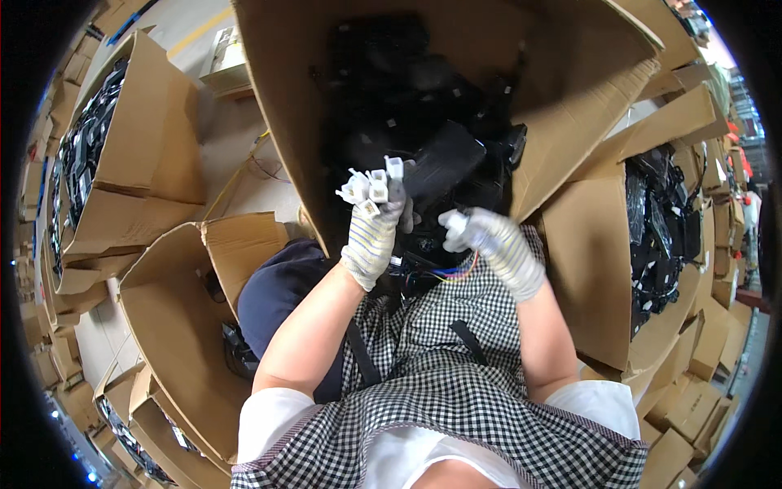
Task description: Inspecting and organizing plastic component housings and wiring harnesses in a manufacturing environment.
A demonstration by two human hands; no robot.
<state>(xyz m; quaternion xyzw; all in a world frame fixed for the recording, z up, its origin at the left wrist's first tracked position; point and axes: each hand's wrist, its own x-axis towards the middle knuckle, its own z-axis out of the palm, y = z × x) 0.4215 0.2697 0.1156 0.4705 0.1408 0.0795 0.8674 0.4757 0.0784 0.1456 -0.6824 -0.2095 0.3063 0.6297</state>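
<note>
White plugs (pixel 371 186) fill the gloved left hand (pixel 373 232), the right hand (pixel 489 240) pinching another (pixel 453 220), mid-frame; a firm grip seems wise above the box (pixel 570 90).

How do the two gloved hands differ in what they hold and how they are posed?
The left hand is raised, gripping several white connectors; the right hand sits lower, closed on one white piece. The left stands upright; the right tilts inward. Both wear striped knit gloves.

Left hand (pixel 376 226), gloved, raised, gripping cluster of white connectors (pixel 371 184) and black part (pixel 444 163). Right hand (pixel 491 242), gloved, closed on white connector (pixel 453 222); coloured wires (pixel 456 271) below. Open cardboard box (pixel 570 73) of black parts behind. Checked apron (pixel 448 383) at lower edge.
</note>
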